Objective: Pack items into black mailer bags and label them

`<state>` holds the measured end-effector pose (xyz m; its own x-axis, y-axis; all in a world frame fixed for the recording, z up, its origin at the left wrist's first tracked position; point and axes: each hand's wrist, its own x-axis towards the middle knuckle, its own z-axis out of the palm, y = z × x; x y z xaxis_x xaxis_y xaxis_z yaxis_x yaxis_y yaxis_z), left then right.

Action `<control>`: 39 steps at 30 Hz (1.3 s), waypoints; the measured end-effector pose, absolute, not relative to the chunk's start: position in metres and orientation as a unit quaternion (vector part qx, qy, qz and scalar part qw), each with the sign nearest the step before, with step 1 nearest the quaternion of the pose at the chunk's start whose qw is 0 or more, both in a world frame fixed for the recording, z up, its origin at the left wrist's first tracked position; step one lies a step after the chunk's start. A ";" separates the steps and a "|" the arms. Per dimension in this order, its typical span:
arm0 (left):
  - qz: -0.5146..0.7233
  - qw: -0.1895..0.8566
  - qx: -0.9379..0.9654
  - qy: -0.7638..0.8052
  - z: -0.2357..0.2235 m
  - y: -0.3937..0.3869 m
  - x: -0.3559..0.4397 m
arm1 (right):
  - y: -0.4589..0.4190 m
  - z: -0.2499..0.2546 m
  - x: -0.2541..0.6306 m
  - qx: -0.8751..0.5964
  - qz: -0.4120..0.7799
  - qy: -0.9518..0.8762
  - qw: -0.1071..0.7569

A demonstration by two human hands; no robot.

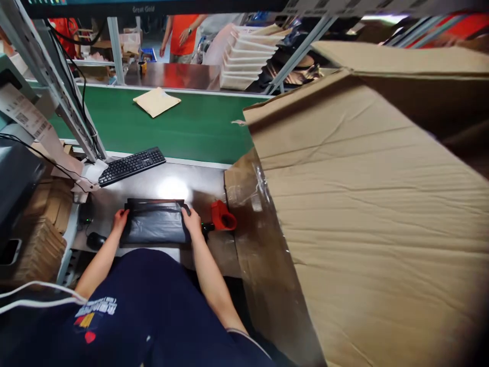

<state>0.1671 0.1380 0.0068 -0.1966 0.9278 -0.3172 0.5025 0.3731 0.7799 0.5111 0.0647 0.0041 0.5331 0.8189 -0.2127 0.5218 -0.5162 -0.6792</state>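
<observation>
A flat black plastic mailing bag (156,227) lies in front of my body at the near edge of the metal table, its long side running left to right. My left hand (120,220) pinches its left upper corner. At the opposite corner, my right hand (192,221) grips the bag with the thumb on top. Just right of that hand sits a red tape dispenser (221,216), with a black object partly hidden beside it. To the left of the bag is a black computer mouse (96,240).
A black keyboard (132,165) lies behind the bag. Beyond it runs a green conveyor belt (198,127) carrying a tan envelope (156,102). A large open cardboard box (367,214) fills the right side. Printed labels (32,120) hang at left; a person in orange (183,35) stands across.
</observation>
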 end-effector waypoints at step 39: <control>0.065 0.296 0.666 0.682 0.013 0.111 0.210 | 0.035 0.008 0.457 -0.796 0.365 -0.433 0.214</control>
